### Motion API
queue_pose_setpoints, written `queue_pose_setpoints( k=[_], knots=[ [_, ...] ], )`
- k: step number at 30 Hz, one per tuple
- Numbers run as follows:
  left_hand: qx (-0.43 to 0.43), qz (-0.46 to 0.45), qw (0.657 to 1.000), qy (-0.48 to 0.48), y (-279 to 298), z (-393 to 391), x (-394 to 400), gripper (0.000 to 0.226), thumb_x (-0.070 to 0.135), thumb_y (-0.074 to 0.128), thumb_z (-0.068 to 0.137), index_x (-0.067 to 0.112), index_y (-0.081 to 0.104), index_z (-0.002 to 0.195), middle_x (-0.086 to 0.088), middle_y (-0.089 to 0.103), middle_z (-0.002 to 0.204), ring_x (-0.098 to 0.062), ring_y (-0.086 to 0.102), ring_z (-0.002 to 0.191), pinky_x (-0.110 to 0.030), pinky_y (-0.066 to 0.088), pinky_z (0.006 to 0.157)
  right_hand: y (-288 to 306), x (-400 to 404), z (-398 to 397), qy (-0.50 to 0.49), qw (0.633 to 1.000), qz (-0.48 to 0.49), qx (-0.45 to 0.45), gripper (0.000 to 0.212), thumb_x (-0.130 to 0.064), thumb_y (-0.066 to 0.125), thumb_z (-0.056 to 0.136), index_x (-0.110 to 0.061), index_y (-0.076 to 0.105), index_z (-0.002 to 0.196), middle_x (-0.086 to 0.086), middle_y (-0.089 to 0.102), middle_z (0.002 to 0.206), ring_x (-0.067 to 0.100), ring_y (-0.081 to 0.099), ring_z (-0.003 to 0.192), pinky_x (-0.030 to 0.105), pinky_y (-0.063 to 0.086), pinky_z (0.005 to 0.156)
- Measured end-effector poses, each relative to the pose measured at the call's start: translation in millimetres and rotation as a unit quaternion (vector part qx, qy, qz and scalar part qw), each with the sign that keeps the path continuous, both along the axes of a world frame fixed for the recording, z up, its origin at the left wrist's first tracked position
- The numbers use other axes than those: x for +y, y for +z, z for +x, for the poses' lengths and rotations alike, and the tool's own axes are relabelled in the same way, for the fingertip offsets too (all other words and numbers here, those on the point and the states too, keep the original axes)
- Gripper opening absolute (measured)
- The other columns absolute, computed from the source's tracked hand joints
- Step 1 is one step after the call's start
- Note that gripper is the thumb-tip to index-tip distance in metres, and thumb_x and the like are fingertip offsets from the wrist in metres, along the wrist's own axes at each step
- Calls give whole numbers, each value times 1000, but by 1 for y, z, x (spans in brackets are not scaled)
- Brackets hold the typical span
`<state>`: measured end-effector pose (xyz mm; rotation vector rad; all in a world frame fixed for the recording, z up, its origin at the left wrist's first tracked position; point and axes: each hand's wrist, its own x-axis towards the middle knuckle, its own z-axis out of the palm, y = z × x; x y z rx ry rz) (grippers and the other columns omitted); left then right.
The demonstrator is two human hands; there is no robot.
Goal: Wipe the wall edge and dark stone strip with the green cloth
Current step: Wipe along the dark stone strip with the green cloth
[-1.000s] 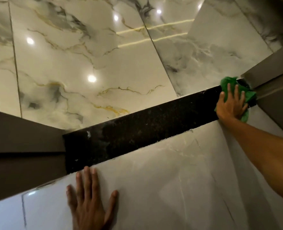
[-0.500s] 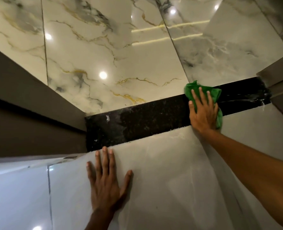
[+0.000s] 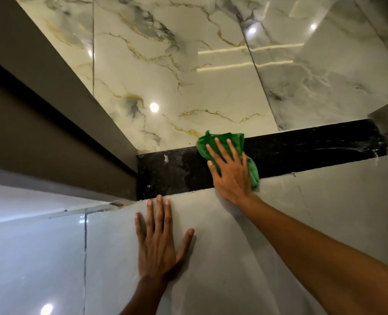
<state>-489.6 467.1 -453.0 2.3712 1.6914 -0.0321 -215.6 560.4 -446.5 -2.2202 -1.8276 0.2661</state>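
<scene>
Pressing: the right hand (image 3: 231,171) lies flat on the green cloth (image 3: 225,144), fingers spread, pinning it to the dark stone strip (image 3: 302,151) at centre right of the frame.
Cloth position: bunched under the palm; its top edge pokes over the strip's upper border onto the veined marble tile (image 3: 165,76), and a fold hangs out beside the hand, reaching the strip's lower edge.
Right hand grip: not closed around the cloth, only pushing it down with an open palm; the heel of the hand sits on the pale wall tile (image 3: 268,246) just below the strip.
Left hand: the left hand (image 3: 159,242) is flat and empty on the pale wall tile at lower centre, fingers apart, fingertips touching the strip's lower edge.
Strip surface: black and speckled, with whitish smears and specks left of the cloth and pale streaks near its right end.
Strip ends: the left end meets a brown frame (image 3: 40,110) that runs to the upper left; the right end meets another brown piece at the right edge.
Marble: glossy, with round light reflections.
</scene>
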Motion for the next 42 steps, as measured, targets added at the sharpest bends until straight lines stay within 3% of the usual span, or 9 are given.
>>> queue_pose_setpoints(
  k=[8, 12, 19, 30, 37, 42],
  knots=[
    [0, 2, 1000, -3, -5, 4, -3, 100, 78, 28, 106, 13, 5, 178, -9, -3, 189, -29, -3, 175, -63, 7, 138, 6, 10, -42, 199, 980, -3, -7, 58, -50, 37, 113, -41, 29, 170, -9, 17, 182, 25, 10, 171, 59, 11, 135],
    [-26, -8, 999, -32, -2, 32, -7, 99, 77, 26, 106, 11, 12, 177, -11, -1, 188, -30, 0, 175, -57, 3, 138, 6, 8, -27, 211, 977, 6, -25, 58, -51, 36, 113, -41, 29, 170, -9, 18, 182, 24, 10, 171, 62, 12, 135],
    [-48, -3, 995, -85, 5, 87, -9, 94, 77, 23, 107, 15, 18, 177, -10, 6, 188, -33, 8, 174, -58, 8, 137, 7, -15, 34, 88, 996, -5, -9, 58, -49, 37, 112, -43, 30, 169, -12, 19, 182, 24, 10, 171, 67, 9, 133],
    [-34, 28, 993, -113, -8, 127, 4, 96, 78, 22, 105, 12, 25, 176, -13, 14, 187, -39, 17, 172, -66, 16, 135, 14, -55, 187, -117, 992, -32, -26, 55, -49, 35, 115, -43, 29, 169, -14, 19, 181, 21, 9, 171, 62, 8, 135],
    [-44, 43, 993, -102, -16, 135, 10, 98, 80, 22, 103, 13, 31, 174, -14, 22, 185, -40, 21, 169, -71, 22, 132, 21, -67, 255, -249, 966, -65, -9, 56, -50, 30, 116, -46, 19, 171, -14, 8, 183, 20, 1, 171, 61, 1, 136],
    [-59, 59, 992, -93, -22, 140, 14, 102, 84, 22, 98, 13, 31, 171, -18, 29, 182, -44, 25, 167, -74, 22, 131, 34, -74, 309, -389, 917, -87, 20, 57, -49, 28, 117, -42, 16, 172, -10, 3, 184, 24, -1, 171, 63, -2, 136]
  ],
)
